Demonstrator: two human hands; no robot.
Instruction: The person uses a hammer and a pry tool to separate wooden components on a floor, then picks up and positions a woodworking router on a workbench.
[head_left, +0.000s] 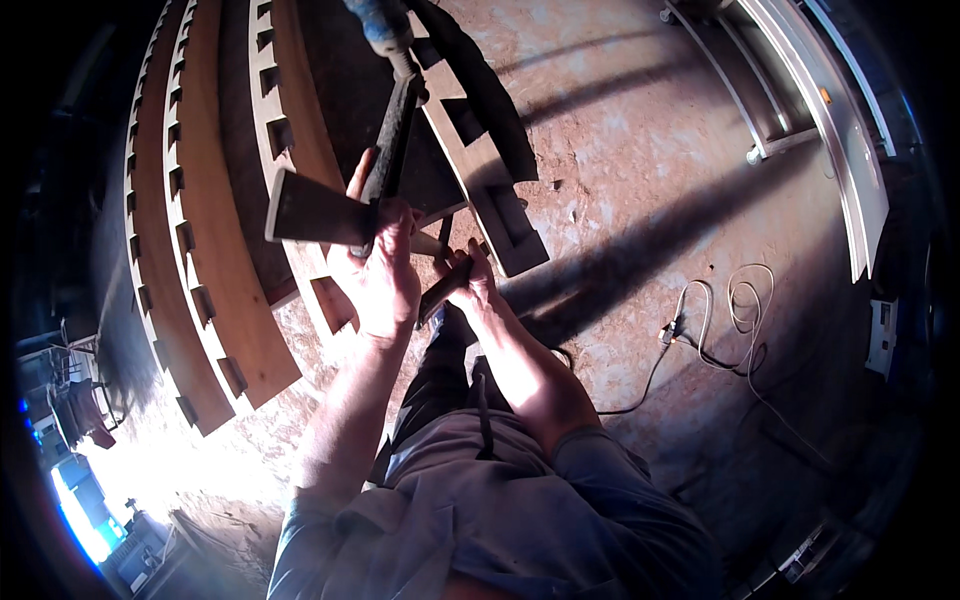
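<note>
My left hand (pixel 385 275) is closed around a long dark bar (pixel 388 150) with a blue, rounded fitting (pixel 385 25) at its far end. A flat, dark rectangular piece (pixel 308 210) sticks out leftward from beside this hand. My right hand (pixel 470 280), lower and to the right, grips a short dark bar (pixel 440 292); what it joins is partly hidden. Both hands are among long, notched wooden boards. One board (pixel 510 240) lies just beyond my right hand, and another (pixel 305 140) runs behind my left hand, which partly covers it.
More notched planks (pixel 215 280) lie at the left. White metal frames (pixel 820 110) stand at the upper right. A coiled cable (pixel 740 310) lies on the stained floor (pixel 620 250) to the right. Dark, indistinct equipment (pixel 80 420) is at the left rim.
</note>
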